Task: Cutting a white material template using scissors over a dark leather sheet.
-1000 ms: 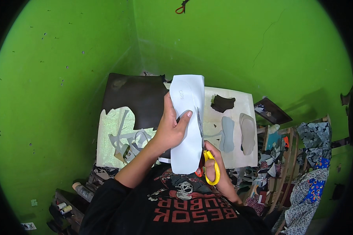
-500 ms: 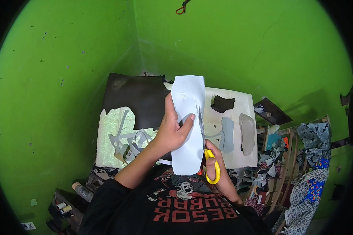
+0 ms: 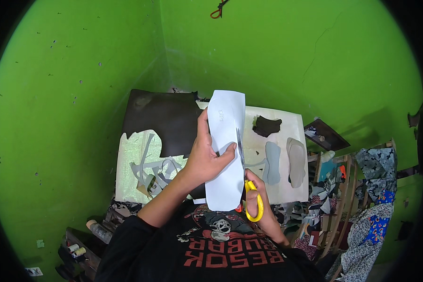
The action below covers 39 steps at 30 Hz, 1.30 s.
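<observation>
Mostly smooth white paper sheet (image 3: 226, 155), yellow-handled scissors (image 3: 252, 197).

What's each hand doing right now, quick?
Left hand: closed on the pale paper sheet, holding it up.
Right hand: closed on the yellow-handled scissors, blades at the sheet's right edge.

White sheet (image 3: 226, 155) — yellow-handled scissors (image 3: 252, 197)

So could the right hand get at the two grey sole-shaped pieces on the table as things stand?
Probably not at once: the right hand is gripping yellow scissors cutting the white sheet. The grey sole pieces lie uncovered just beyond it, so the way itself looks free.
</observation>
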Tool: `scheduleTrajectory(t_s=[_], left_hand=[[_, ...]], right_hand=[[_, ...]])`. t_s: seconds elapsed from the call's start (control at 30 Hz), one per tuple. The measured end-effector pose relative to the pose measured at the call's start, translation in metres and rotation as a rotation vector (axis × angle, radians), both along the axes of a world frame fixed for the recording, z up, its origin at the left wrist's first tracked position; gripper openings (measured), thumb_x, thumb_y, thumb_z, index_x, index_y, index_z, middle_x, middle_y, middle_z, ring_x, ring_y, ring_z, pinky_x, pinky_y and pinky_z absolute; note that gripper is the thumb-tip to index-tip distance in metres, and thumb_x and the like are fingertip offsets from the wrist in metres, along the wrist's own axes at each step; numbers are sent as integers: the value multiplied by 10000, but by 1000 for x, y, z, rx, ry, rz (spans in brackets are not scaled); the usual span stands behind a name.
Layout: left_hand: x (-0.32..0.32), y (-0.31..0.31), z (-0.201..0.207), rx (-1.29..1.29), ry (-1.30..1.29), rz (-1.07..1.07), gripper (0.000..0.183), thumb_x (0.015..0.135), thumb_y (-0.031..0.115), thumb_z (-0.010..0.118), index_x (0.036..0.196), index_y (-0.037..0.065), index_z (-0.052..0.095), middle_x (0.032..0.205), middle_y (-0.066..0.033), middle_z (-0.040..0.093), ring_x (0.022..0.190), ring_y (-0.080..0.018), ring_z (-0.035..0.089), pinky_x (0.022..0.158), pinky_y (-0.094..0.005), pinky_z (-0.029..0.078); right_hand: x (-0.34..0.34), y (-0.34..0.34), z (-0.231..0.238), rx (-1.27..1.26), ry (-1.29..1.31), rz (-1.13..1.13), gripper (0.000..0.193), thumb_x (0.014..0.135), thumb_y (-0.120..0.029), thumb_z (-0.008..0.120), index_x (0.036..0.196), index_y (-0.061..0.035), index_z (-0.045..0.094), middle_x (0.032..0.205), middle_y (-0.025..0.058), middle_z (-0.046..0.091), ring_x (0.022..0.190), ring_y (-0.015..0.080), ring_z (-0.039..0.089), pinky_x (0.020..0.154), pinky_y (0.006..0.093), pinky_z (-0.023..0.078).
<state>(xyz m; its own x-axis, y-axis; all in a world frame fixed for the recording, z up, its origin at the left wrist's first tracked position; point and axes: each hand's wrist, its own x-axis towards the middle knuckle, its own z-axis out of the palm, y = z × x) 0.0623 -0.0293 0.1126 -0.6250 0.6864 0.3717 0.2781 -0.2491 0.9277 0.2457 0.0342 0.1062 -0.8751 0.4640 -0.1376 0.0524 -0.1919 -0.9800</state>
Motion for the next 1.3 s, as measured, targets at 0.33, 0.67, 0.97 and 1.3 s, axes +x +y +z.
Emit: scheduleTrajectory(t_s=[0.33, 0.67, 0.97, 1.3], left_hand=[[-2, -2, 1, -73, 0, 2, 883, 805, 44, 700, 1483, 3, 136, 1298, -238, 503, 1225, -294, 518, 1043, -393, 402], [2, -2, 2, -66, -51, -112, 926, 771, 36, 704, 1499, 13, 132, 1347, -223, 452, 1265, -274, 469, 1062, -384, 375], [4, -5, 4, -80, -69, -151, 953, 773, 46, 707, 1516, 25, 112, 1365, -234, 446, 1289, -284, 461, 1065, -388, 373], [7, -6, 7, -70, -10, -130, 945, 778, 49, 707, 1513, 25, 114, 1329, -232, 465, 1234, -278, 495, 1036, -388, 403]], right_hand=[[0, 3, -3, -89, -7, 36, 940, 701, -790, 680, 1164, 9, 507, 678, -24, 524, 495, 59, 505, 464, 200, 389], [-4, 3, -3, -17, -10, 4, 1093, 599, -896, 602, 1200, 7, 471, 806, -16, 555, 614, 49, 530, 531, 185, 406], [-4, 2, -7, 33, 13, -4, 1095, 639, -911, 561, 1208, 19, 470, 953, 1, 549, 829, 58, 527, 693, 193, 427], [-1, 2, -10, 108, 45, -14, 1055, 683, -886, 561, 1190, 37, 494, 1019, 18, 563, 902, 77, 516, 764, 229, 431]])
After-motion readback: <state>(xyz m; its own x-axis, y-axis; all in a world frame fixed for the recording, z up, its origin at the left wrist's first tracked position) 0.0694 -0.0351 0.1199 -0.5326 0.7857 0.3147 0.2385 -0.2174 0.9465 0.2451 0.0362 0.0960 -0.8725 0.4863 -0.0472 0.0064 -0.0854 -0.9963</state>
